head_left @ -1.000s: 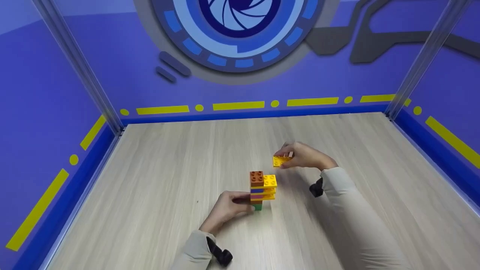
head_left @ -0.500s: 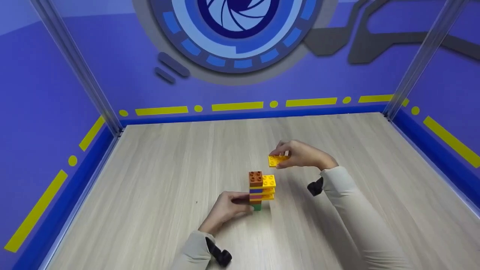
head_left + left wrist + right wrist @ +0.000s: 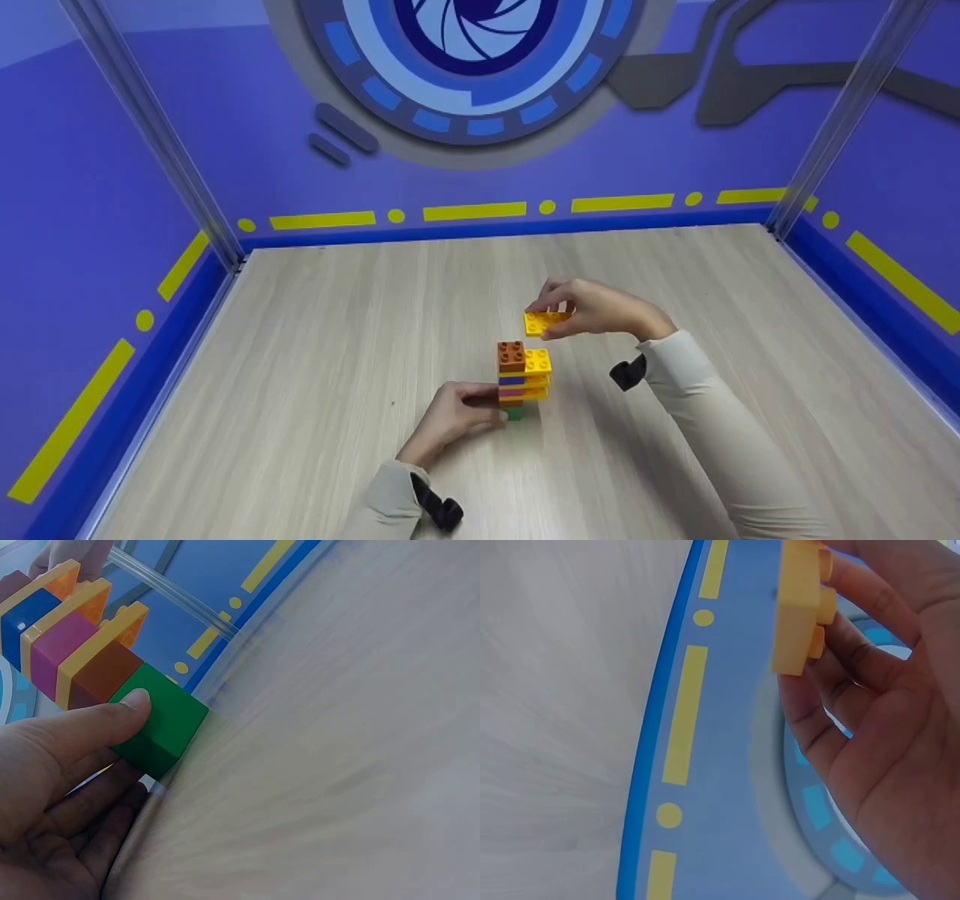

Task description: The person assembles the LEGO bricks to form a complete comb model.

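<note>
A tower of toy building bricks stands upright on the wooden table. Its base is a green brick [image 3: 161,720], with a brown brick [image 3: 101,671], a magenta brick [image 3: 64,652] and a blue brick [image 3: 30,622] higher up. Thin yellow plates lie between these and jut out to the right. Another brown brick [image 3: 511,356] tops the stack. My left hand [image 3: 454,416] grips the tower low down, its thumb on the green brick. Just behind and above the tower, my right hand [image 3: 600,307] pinches a loose yellow plate [image 3: 799,611], studs up, between thumb and fingers.
The tabletop [image 3: 337,337] is pale wood grain. Blue printed panels [image 3: 465,180] with yellow dashes rise along its back and both sides. Metal posts [image 3: 832,127] stand at the back corners. Black straps [image 3: 442,510] hang at both wrists.
My right hand has moved left with the yellow plate, bringing it behind the top of the tower. The left hand and the tower have stayed in place.
</note>
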`<state>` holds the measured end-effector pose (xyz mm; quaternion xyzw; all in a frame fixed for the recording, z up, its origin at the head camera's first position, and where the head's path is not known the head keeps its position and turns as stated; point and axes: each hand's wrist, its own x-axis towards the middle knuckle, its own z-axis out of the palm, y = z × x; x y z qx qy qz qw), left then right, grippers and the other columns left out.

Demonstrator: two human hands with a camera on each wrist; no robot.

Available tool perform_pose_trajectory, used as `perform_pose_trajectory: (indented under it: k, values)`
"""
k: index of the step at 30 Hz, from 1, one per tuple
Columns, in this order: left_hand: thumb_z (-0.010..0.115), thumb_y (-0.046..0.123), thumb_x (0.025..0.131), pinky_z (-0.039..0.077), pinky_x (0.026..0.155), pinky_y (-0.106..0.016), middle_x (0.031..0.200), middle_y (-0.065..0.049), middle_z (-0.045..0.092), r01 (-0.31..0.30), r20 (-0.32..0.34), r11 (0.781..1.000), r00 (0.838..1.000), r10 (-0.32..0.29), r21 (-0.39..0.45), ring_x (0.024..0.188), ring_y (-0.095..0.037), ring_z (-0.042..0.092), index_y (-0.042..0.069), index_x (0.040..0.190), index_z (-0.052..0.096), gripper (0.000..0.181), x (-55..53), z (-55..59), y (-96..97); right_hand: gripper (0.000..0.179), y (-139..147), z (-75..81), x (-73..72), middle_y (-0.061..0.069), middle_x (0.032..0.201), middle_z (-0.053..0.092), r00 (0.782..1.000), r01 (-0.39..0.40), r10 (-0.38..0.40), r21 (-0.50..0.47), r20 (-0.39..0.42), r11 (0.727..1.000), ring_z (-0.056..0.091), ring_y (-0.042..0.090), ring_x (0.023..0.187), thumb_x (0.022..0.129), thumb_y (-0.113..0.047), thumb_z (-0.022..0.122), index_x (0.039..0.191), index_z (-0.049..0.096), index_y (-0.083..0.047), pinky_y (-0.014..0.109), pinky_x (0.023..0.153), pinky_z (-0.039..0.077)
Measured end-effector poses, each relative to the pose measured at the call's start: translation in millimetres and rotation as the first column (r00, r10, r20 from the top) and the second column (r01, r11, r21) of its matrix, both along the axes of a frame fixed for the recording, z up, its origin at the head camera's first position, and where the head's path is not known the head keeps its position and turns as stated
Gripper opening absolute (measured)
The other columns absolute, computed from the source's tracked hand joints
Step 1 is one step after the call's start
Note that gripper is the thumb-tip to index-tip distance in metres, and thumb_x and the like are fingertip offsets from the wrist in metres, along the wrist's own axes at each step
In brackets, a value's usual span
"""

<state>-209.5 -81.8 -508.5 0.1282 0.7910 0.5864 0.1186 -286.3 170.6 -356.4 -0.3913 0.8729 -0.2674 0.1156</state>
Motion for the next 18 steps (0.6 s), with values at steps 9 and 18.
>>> perform_pose_trajectory:
  k: [9, 18]
  values:
    - [0.08, 0.016, 0.075, 0.048, 0.101, -0.039, 0.114, -0.003, 0.071, 0.007, 0.013, 1.0, 1.0, -0.008, 0.029, 0.11, -0.018, 0.064, 0.015, 0.113, 0.071, 0.04, -0.2, -1.2, 0.0, 0.037, -7.5, 10.5, 9.8, -0.001, 0.108, 0.063, 0.998, -0.052, 0.051, -0.03, -0.025, 0.998, 0.058, 0.015, 0.094, 0.086, -0.029, 0.072, 0.121, 0.068, -0.018, 0.028, 0.08, 0.055]
    - [0.081, 0.016, 0.075, 0.049, 0.1, -0.037, 0.113, -0.004, 0.071, 0.007, -0.018, 1.0, 1.0, -0.006, 0.029, 0.109, -0.019, 0.064, 0.013, 0.114, 0.071, 0.04, 0.6, -0.8, -0.8, 0.038, -14.3, 16.3, 16.5, 0.001, 0.11, 0.063, 0.993, -0.11, 0.108, -0.036, -0.048, 0.993, 0.057, 0.015, 0.094, 0.086, -0.029, 0.072, 0.122, 0.067, -0.016, 0.028, 0.079, 0.056]
